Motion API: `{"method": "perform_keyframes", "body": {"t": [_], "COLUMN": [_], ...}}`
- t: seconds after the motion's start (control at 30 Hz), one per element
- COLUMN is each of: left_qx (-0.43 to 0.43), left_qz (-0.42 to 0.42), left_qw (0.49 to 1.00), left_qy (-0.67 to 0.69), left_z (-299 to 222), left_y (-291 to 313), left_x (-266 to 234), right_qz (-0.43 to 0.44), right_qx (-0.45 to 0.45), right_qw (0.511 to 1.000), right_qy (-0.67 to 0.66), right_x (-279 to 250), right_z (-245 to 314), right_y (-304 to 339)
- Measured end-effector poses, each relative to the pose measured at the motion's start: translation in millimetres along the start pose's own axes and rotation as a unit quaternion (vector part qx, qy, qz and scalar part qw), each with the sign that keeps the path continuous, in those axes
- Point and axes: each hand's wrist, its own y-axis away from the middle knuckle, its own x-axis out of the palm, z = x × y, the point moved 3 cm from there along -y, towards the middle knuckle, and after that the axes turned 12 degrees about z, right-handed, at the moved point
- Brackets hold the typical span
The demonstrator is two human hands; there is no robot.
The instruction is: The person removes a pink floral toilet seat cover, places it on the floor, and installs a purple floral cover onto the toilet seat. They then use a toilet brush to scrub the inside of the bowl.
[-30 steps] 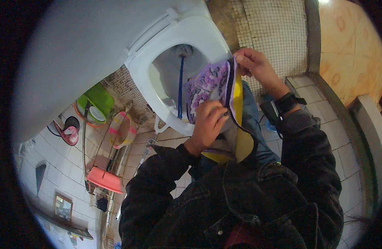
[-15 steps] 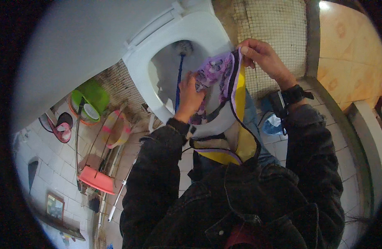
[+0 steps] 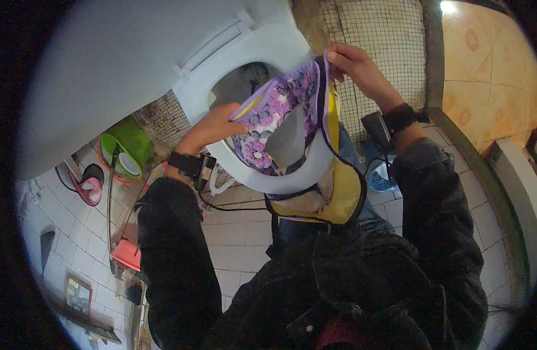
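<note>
Nr toilet (image 3: 194,102) sits green container (image 3: 138,140), w/ floral cover (image 3: 280,105) part-hiding bowl (image 3: 232,87).

We have purple flowers, black trim and bright yellow on one cloth cover (image 3: 275,111).
Its blossoms run lilac, dark purple and white, edged by a lilac strip and a black band, while the near part is plain yellow; the toilet (image 3: 274,41) under it is white. Far, we see a mosaic (image 3: 385,64) of small cream squares gridded with dark lines; right, orange-beige tiles (image 3: 481,64) bear faint orange flower motifs. Left, we note a bright green container (image 3: 139,143) and a coral-pink basin (image 3: 126,255). Near us come a black jacket (image 3: 362,280) and blue jeans (image 3: 372,217).
</note>
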Motion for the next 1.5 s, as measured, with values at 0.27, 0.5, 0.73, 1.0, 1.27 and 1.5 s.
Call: {"method": "perform_keyframes", "body": {"t": [0.27,0.5,0.73,1.0,1.27,1.5], "left_qx": [0.082,0.019,0.1,0.173,0.406,0.2], "left_qz": [-0.194,-0.202,-0.096,-0.093,-0.009,-0.161], "left_qw": [0.977,0.978,0.962,0.922,0.694,0.84], "left_qy": [0.034,0.051,0.234,0.334,0.595,0.477], "left_z": [-32,-36,-25,-26,-11,45], "left_y": [29,35,45,85,89,98], "left_x": [-45,-51,-41,-31,-13,90], "right_qz": [0.052,-0.052,-0.165,0.03,-0.007,-0.083], "right_qx": [-0.03,-0.056,-0.061,-0.076,0.021,-0.062], "right_qw": [0.988,0.995,0.867,0.838,0.999,0.992], "right_qy": [0.141,0.056,0.466,0.539,-0.039,-0.07], "right_x": [-16,-7,96,209,222,252], "right_z": [11,-7,-30,-30,-20,1], "right_y": [-73,-51,96,45,5,6]}}
